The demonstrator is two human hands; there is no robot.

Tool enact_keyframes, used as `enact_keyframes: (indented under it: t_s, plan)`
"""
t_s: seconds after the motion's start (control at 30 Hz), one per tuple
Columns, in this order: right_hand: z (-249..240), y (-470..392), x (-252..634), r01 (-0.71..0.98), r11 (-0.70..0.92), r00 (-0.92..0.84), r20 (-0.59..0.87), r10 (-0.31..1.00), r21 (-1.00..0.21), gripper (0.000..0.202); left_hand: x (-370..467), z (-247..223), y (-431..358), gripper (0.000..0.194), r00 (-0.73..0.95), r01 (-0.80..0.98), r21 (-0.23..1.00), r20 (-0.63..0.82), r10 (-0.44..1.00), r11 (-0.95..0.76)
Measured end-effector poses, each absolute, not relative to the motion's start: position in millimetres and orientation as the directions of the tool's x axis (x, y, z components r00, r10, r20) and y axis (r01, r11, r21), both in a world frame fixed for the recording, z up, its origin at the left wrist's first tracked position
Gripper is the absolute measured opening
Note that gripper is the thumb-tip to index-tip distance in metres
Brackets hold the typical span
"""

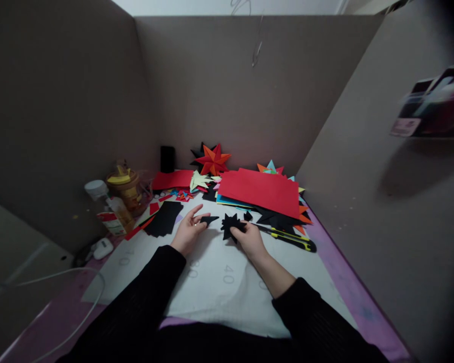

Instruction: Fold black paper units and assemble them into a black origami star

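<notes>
My left hand (189, 230) pinches a small black folded paper point (209, 220) between thumb and fingers, its tip aimed right. A black paper star (230, 224) with several points is gripped at its right side by my right hand (248, 239). The paper point and the star are held a short gap apart above a white sheet (212, 297) printed with numbers. Close behind my right hand lies a small black folded piece (247, 216). A yellow-and-black utility knife (291, 239) lies to the right of that hand.
Red paper sheets (261, 189) are stacked at the back right, black paper strips (164, 218) at the left. Finished red-orange stars (214, 160) lean on the back panel. A glue bottle (111, 209), a brown jar (125, 187) and a white cable (98, 297) are at the left.
</notes>
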State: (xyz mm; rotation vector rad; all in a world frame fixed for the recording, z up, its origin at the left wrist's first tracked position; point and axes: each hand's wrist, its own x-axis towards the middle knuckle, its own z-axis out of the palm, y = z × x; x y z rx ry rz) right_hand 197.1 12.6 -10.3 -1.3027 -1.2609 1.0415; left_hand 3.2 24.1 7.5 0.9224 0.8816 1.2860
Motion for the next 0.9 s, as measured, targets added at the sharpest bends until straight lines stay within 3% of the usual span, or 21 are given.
enact_keyframes:
  t_s: [0.17,0.33,0.57,0.9]
  plan:
    - [-10.9,12.7,197.7,0.113,0.043,0.07,0.051,0.996,-0.993,0.023,4.1,6.8,23.3,0.059,0.076,-0.351,0.935,-0.014,0.997,0.04]
    - [-8.9,11.9,197.2,0.123,0.066,0.073,0.075,0.994,-0.99,0.025,4.6,7.3,22.1,0.06,0.085,-0.371,0.926,-0.037,0.996,0.066]
    - [-7.5,11.4,196.7,0.128,0.049,0.074,0.059,0.996,-0.991,0.023,4.4,3.1,25.5,0.038,0.033,-0.348,0.935,-0.054,0.998,0.062]
    - [-6.2,10.2,196.7,0.111,0.033,0.078,0.042,0.996,-0.993,0.023,2.7,5.0,24.9,0.034,0.01,-0.263,0.961,-0.087,0.996,0.087]
